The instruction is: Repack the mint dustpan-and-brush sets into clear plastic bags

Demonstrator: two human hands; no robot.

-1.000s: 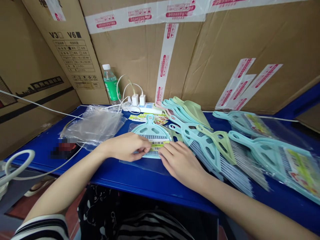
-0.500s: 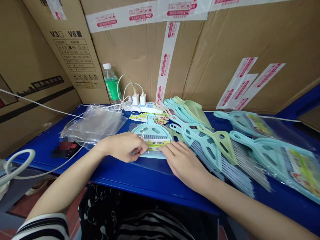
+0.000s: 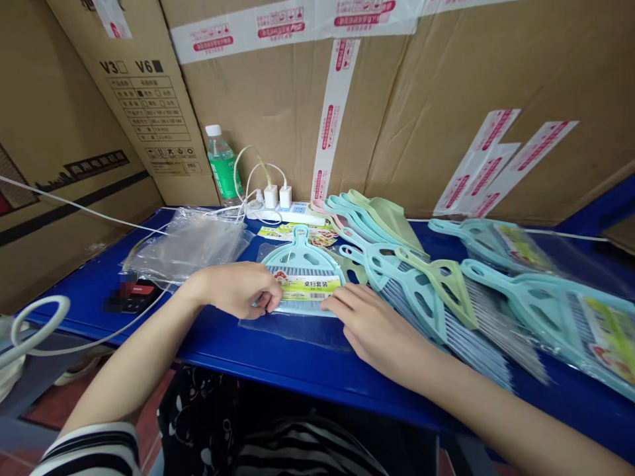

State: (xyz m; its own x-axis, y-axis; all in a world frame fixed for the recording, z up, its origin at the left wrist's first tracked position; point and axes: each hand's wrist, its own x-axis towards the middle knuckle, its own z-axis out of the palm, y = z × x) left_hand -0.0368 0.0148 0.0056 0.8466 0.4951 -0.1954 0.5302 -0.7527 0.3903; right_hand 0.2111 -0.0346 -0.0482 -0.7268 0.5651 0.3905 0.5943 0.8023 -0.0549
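Observation:
A light-blue dustpan and brush set (image 3: 302,258) lies in a clear plastic bag (image 3: 297,327), handle pointing away from me. Across its bristles sits a yellow-green label card (image 3: 311,287), also inside the bag. At the left edge of the set, my left hand (image 3: 241,289) is closed, its curled fingers gripping the bagged set. My right hand (image 3: 370,324) holds the lower right edge with bent fingers pressed together; its thumb is hidden. The bag's lower end spreads flat on the blue table (image 3: 278,360) between my hands and the front edge.
Loose brushes (image 3: 421,291) and dustpans (image 3: 387,218) are piled to the right, with bagged sets (image 3: 540,311) beyond. Clear bags (image 3: 193,244) and a phone-like black device (image 3: 133,294) lie left. Label cards (image 3: 278,231), a power strip (image 3: 292,213) and a bottle (image 3: 223,165) stand behind.
Both hands have moved slightly apart along the label, uncovering its left end and more of its right. The bagged set stays in nearly the same place.

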